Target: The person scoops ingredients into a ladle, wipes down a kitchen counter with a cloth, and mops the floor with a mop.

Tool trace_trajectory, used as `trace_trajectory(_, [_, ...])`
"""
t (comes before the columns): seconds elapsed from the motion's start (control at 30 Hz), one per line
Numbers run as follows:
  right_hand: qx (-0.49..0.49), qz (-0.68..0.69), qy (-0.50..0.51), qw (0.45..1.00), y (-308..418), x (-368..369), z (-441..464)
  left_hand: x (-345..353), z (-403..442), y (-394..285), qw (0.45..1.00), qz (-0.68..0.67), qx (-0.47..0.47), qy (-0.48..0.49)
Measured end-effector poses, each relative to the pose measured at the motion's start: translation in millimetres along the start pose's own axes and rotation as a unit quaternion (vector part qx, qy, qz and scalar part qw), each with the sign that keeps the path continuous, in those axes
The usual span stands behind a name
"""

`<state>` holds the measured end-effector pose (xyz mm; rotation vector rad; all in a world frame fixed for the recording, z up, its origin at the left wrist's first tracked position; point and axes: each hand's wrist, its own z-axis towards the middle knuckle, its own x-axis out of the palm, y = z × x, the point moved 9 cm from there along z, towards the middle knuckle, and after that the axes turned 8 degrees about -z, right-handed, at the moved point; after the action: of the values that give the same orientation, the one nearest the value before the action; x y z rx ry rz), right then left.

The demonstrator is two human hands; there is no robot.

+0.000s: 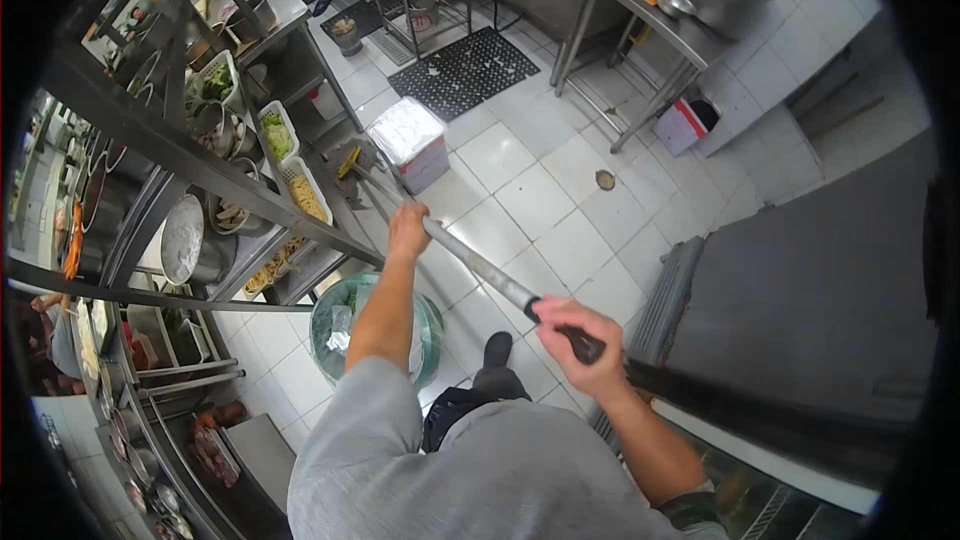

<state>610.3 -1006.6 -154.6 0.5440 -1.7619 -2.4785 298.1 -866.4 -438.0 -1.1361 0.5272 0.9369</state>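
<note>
A mop with a long grey metal pole (480,265) slants across the view in front of me. My left hand (407,230) is wrapped round the pole's lower middle. Up at the dark grip (580,344), my right hand (583,338) is closed round the pole's end. The mop's yellow clamp (349,161) and grey strands (368,153) rest on the floor at the edge of the shelving, left of a foil-topped box (412,145). Part of the strands is hidden by the shelf. Below my left forearm stands a bin with a green liner (430,330).
Steel shelving (250,202) with baskets of greens and noodles runs along my left. A dark appliance (800,270) fills the right side. Ahead lie a black perforated mat (480,70), a steel table (650,15) with pots, and a floor drain (604,180).
</note>
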Motion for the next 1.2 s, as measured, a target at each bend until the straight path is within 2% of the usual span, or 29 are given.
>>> trace_trajectory(0.03, [0.009, -0.011, 0.002, 1.000, 0, 1, 1, -14, 3, -13, 0.999, -0.045, -0.014, -0.011])
trace_trajectory(0.13, [-0.140, -0.060, 0.008, 0.988, 110, -44, 9, -69, -1, -91, 0.986, -0.160, -0.039, -0.023])
trace_trajectory(0.17, [-0.180, -0.039, 0.004, 0.983, 142, -65, 7, -83, -9, -121, 0.982, -0.186, -0.038, -0.023])
trace_trajectory(0.23, [-0.283, 0.124, 0.107, 0.945, 180, -94, 3, -103, -22, -174, 0.972, -0.234, 0.018, -0.020])
trace_trajectory(0.3, [-0.258, 0.144, 0.150, 0.943, 185, -80, 10, -89, -36, -189, 0.963, -0.260, 0.070, 0.028])
trace_trajectory(0.33, [-0.244, 0.152, 0.168, 0.943, 186, -71, 10, -82, -37, -183, 0.963, -0.259, 0.070, 0.039])
trace_trajectory(0.43, [-0.201, 0.250, 0.071, 0.945, 153, -71, -4, -56, -35, -152, 0.968, -0.235, 0.067, 0.065])
trace_trajectory(0.47, [-0.194, 0.194, 0.040, 0.961, 134, -58, -5, -51, -30, -134, 0.973, -0.210, 0.064, 0.069])
trace_trajectory(0.5, [-0.133, 0.048, 0.074, 0.987, 117, -34, 5, -46, -23, -113, 0.978, -0.182, 0.065, 0.073])
trace_trajectory(0.53, [-0.086, -0.108, 0.124, 0.983, 99, -9, 11, -38, -13, -84, 0.983, -0.165, 0.057, 0.060])
trace_trajectory(0.63, [-0.053, 0.016, 0.035, 0.998, 8, 30, 22, -12, 9, 11, 0.992, -0.125, -0.001, 0.002])
trace_trajectory(0.67, [-0.083, 0.044, 0.011, 0.996, -1, 37, 30, -8, 11, 21, 0.997, -0.072, -0.009, 0.007])
trace_trajectory(0.73, [-0.051, 0.060, 0.004, 0.997, -15, 31, 26, -4, 17, 24, 0.999, 0.029, -0.025, 0.011])
trace_trajectory(0.77, [-0.034, 0.068, -0.001, 0.997, -19, 25, 24, 4, 17, 15, 0.999, 0.022, -0.013, 0.040])
trace_trajectory(0.9, [-0.013, 0.083, -0.068, 0.994, 6, -65, -7, 35, 2, -71, 0.984, -0.055, 0.035, 0.164])
trace_trajectory(0.97, [-0.071, 0.063, -0.104, 0.990, 41, -117, -22, 42, -11, -135, 0.969, -0.088, 0.052, 0.224])
trace_trajectory(1.07, [-0.131, 0.131, -0.147, 0.972, 98, -195, -47, 36, -37, -250, 0.940, -0.120, 0.058, 0.315])
trace_trajectory(1.17, [-0.167, 0.222, -0.137, 0.951, 162, -276, -76, 38, -74, -354, 0.923, -0.213, 0.128, 0.294])
trace_trajectory(1.2, [-0.188, 0.208, -0.125, 0.952, 182, -303, -85, 41, -89, -384, 0.918, -0.246, 0.143, 0.276])
